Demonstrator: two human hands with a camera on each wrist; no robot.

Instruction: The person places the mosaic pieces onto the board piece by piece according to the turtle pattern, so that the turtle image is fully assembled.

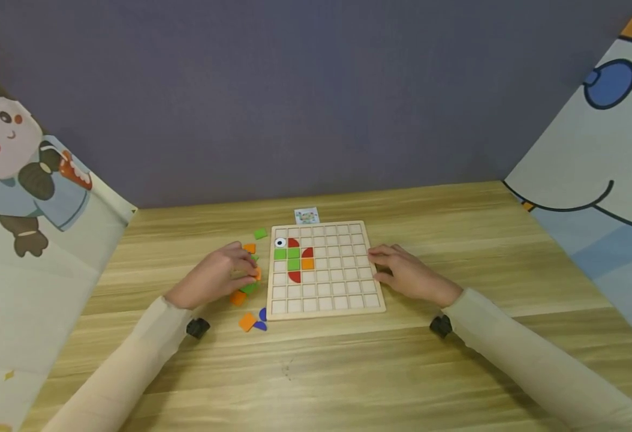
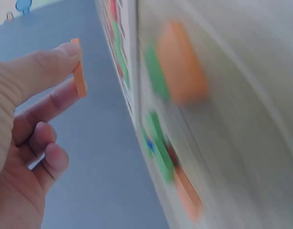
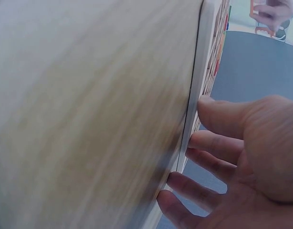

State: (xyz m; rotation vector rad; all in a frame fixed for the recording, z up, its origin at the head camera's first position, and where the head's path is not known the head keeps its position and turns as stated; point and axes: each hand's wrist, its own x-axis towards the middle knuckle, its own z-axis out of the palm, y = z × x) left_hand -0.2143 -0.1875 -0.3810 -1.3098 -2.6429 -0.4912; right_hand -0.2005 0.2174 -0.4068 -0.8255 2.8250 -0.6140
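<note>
While the left hand [image 1: 217, 273] pinches an orange tile [image 2: 79, 76], the spread right hand [image 1: 410, 274] touches a board [image 1: 324, 289] near a picture card [image 1: 307, 215].

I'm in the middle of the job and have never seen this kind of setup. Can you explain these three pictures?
There is no machine here, just a person's bare left hand and right hand. The wide picture is taken from the head, looking forward and down; the other two look from each wrist. On the wooden table lies a gridded board, partly filled with green squares, red pieces, an orange square and a round eye piece. Left of it lie loose pieces in orange, green and blue; a picture card lies at its far edge. The left hand pinches an orange tile; the right touches the board's right edge.
</note>
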